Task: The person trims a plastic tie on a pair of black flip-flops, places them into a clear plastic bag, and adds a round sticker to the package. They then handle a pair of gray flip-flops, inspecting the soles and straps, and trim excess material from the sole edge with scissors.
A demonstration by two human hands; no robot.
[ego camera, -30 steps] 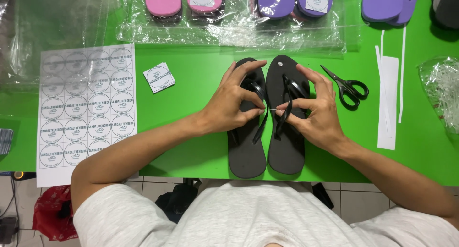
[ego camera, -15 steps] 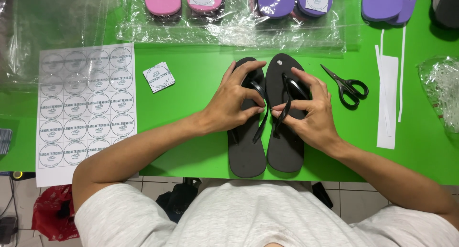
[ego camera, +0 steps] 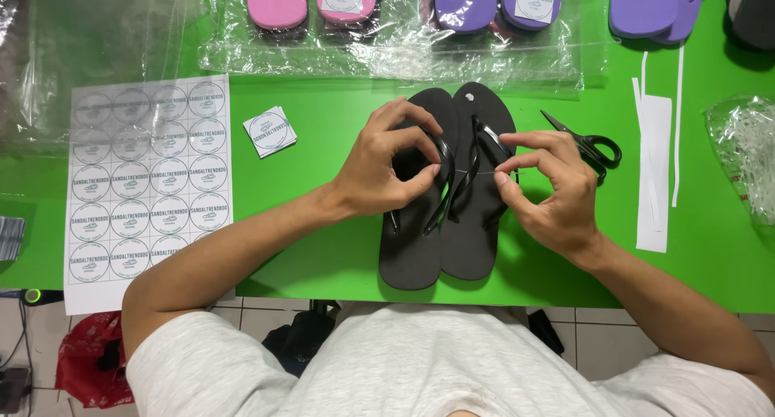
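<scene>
Two black flip-flops [ego camera: 472, 239] lie side by side on the green table [ego camera: 323, 231], toes away from me. My left hand [ego camera: 386, 168] pinches the strap of the left sandal between thumb and fingers. My right hand [ego camera: 550, 192] sits over the right sandal's outer side, its thumb and forefinger pinching a thin clear thread-like tie [ego camera: 476, 171] that runs across both straps.
Black scissors [ego camera: 593, 146] lie just right of the sandals, with white paper strips [ego camera: 655, 171] beyond. A sheet of round stickers [ego camera: 149, 183] and one loose square sticker [ego camera: 270, 131] lie at left. Bagged pink [ego camera: 278, 1] and purple sandals [ego camera: 464, 1] line the far edge.
My right hand has drawn to the right, away from the straps, stretching the thin tie. The left hand stays on the left strap.
</scene>
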